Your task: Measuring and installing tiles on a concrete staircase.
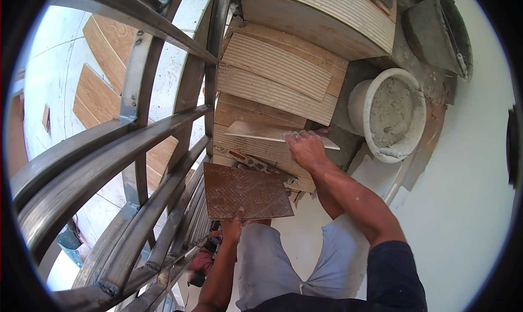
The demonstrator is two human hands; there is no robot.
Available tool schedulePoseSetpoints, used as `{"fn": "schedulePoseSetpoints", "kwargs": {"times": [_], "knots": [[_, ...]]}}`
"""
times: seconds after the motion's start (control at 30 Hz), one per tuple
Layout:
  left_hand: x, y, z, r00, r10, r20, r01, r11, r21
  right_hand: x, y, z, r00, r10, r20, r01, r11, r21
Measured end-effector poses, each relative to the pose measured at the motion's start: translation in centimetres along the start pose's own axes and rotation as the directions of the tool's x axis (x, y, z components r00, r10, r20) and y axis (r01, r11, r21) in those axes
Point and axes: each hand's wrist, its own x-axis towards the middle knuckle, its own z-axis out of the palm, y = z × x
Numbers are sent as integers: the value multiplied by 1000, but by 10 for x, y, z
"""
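Observation:
My left hand (233,226) grips the lower edge of a brown tile (248,191) with a textured face, its thumb on the face and its other fingers mostly hidden behind. Ahead and to the right, my right hand (306,148) is closed over a long thin tile strip (256,130), tilted so that its pale edge shows. Between the two pieces, a spirit level (261,164) lies across a step, partly covered by the brown tile. The stair steps (231,105) carry wood-look tiles, and a ribbed tile strip (272,61) rests loose on the step farther up.
A pale bucket (366,108) of grey mortar (391,111) stands at the right, with a dark bucket (433,34) beyond. Metal railing bars (109,143) run close along my left. Past them, wood-look tiles (98,97) lie on a white floor. A white wall (463,192) borders the right.

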Motion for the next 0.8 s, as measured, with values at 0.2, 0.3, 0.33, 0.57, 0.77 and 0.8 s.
{"fn": "schedulePoseSetpoints", "kwargs": {"times": [0.2, 0.3, 0.33, 0.57, 0.77, 0.8], "knots": [[-13, 7, 0, 999, 53, 9, -54, 998, 33, -12, -28, -152, 997, -6, -83, 13, 996, 85], [-15, 6, 0, 997, 71, 9, -71, 996, 54, -7, -28, -201, 988, 53, -146, -33, 990, 136], [-13, 3, -1, 998, 64, 24, -65, 996, 56, -2, -25, -212, 981, 80, -178, -54, 987, 149], [-17, -1, 14, 997, 30, 71, -33, 998, 55, 67, 23, -238, 945, 94, -312, -74, 994, 76], [-26, 9, 31, 997, 34, 68, -36, 999, 14, 116, 70, -220, 942, 131, -309, -143, 990, -14], [-24, 7, 28, 997, 33, 63, -34, 999, 15, 120, 73, -218, 943, 131, -307, -140, 990, -10]]}}
